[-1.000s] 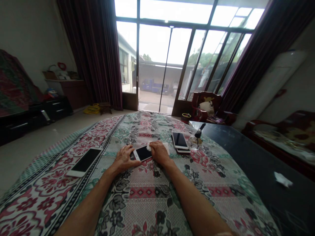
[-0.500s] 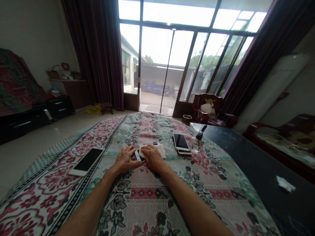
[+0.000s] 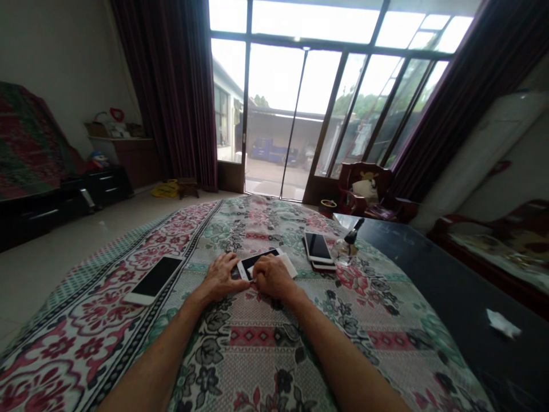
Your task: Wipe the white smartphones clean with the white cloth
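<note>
A white smartphone [image 3: 243,270] with a dark screen lies on the patterned tablecloth in front of me. My left hand [image 3: 222,274] grips its left end, thumb at the near edge and fingers at the far side. Over the phone's right part is my right hand [image 3: 273,276], its fingers curled on a white tissue [image 3: 288,265] that rests against the screen. The hand and tissue hide part of the phone. To the left lies a larger white phone [image 3: 155,280], screen up and apart from both hands.
Right of my hands, a white phone [image 3: 318,247] lies on top of another device, beside a clear bottle [image 3: 344,250] with a black top. A crumpled tissue [image 3: 503,324] is on the dark table [image 3: 454,286] at the right. Wooden chairs and a glass door stand beyond.
My right hand has shifted slightly right and toward me with the tissue, its fingers more curled. More of the phone's screen shows. My left hand stays on the phone's end.
</note>
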Tool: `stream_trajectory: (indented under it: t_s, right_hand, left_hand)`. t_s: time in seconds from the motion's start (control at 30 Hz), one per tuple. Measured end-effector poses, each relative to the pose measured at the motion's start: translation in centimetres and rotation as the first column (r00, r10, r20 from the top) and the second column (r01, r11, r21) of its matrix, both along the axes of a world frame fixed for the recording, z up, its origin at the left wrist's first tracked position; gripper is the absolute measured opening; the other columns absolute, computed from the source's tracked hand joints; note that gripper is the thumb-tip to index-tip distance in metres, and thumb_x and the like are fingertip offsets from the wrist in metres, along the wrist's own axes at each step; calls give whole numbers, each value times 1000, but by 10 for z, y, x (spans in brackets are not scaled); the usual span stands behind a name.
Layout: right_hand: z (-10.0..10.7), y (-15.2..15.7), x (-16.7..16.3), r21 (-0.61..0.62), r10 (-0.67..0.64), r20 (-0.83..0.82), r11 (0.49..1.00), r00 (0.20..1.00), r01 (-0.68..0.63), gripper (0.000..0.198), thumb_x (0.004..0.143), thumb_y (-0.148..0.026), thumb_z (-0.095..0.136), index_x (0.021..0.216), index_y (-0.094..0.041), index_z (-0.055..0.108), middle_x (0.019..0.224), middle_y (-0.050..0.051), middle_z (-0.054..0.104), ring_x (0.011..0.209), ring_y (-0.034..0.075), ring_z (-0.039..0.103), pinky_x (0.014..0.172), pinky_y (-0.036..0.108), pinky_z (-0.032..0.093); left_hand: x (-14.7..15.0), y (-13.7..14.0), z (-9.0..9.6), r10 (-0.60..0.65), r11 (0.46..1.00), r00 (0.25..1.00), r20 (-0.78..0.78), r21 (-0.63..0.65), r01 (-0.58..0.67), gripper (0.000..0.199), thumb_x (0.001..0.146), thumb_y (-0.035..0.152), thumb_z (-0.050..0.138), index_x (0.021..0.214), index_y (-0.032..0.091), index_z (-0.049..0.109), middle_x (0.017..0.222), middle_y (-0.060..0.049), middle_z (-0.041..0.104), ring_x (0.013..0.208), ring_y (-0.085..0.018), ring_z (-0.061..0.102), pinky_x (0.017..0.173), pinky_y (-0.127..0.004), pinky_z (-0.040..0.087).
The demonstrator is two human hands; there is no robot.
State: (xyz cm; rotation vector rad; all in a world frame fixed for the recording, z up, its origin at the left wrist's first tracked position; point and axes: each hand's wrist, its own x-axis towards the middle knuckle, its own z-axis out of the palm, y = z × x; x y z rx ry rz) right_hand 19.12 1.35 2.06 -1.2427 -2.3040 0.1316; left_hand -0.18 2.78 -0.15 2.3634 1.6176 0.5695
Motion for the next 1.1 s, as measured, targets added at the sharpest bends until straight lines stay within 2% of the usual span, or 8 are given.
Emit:
stream_trajectory:
  t_s: [0.1, 0.23, 0.37, 0.6, 0.7, 0.8, 0.97, 1.1]
  right_hand:
    - [-2, 0, 0, 50, -2, -25, 999, 1000, 3, 24, 76, -5, 53, 76, -19, 72, 86, 5, 70, 84, 17, 59, 86, 29, 42]
    - [-8, -1, -10, 107, 121, -46, 987, 992, -116, 26, 81, -8, 52, 94, -19, 71, 102, 6, 70, 96, 18, 59, 94, 32, 40]
    - [-9, -3, -16, 94, 201, -66, 976, 977, -195, 25, 81, -8, 53, 93, -19, 71, 103, 5, 70, 98, 18, 60, 96, 32, 41]
    - [-11, -11, 7, 52, 200, -114, 979, 973, -195, 27, 76, -3, 53, 88, -19, 72, 98, 4, 71, 95, 18, 60, 93, 32, 43]
    - [-10, -17, 15, 74, 147, -119, 988, 982, -139, 29, 78, -2, 51, 91, -19, 71, 101, 5, 71, 96, 17, 59, 93, 32, 43]
    - [-8, -24, 9, 106, 94, -99, 991, 991, -84, 24, 81, -5, 53, 90, -18, 71, 101, 6, 70, 94, 17, 59, 93, 33, 42]
    - [-11, -27, -9, 120, 106, -102, 988, 989, -94, 19, 87, -12, 53, 86, -20, 70, 95, 4, 70, 90, 17, 58, 90, 32, 42]
    - [-16, -19, 2, 147, 41, -166, 989, 985, -16, 17, 83, -10, 56, 84, -19, 71, 94, 4, 71, 88, 17, 60, 89, 31, 43]
  left_hand:
    - [-2, 0, -1, -9, 1000, 1000, 5, -21, 9, 68, 67, 50, 70, 126, 19, 57, 143, -13, 45, 136, -34, 34, 111, -45, 30]
    - [-3, 2, -4, 1, 998, 1000, 19, -56, 0, 68, 67, 48, 70, 128, 20, 55, 145, -13, 43, 138, -36, 30, 111, -49, 28]
    - [-3, 4, -7, -1, 999, 1000, 26, -50, 2, 66, 69, 48, 69, 128, 22, 54, 145, -12, 44, 138, -35, 31, 111, -49, 28]
    - [-3, 3, -6, 7, 998, 1000, 10, -54, -6, 73, 65, 53, 70, 129, 21, 55, 147, -12, 42, 139, -36, 30, 112, -48, 27]
    - [-2, 2, -5, 13, 999, 999, 35, -45, -11, 72, 64, 51, 72, 128, 23, 56, 145, -11, 44, 138, -35, 32, 112, -47, 27]
    - [-2, 2, -6, 12, 1000, 999, 44, -29, -11, 69, 64, 50, 72, 127, 23, 57, 144, -10, 45, 137, -34, 33, 113, -45, 27]
    - [-2, 1, -8, 0, 1000, 999, 36, -6, 1, 68, 66, 51, 69, 126, 22, 57, 142, -10, 47, 136, -35, 34, 112, -46, 29]
    - [0, -1, -8, 24, 1000, 999, 28, 11, -25, 66, 67, 50, 69, 127, 23, 57, 143, -9, 46, 137, -34, 33, 112, -45, 28]
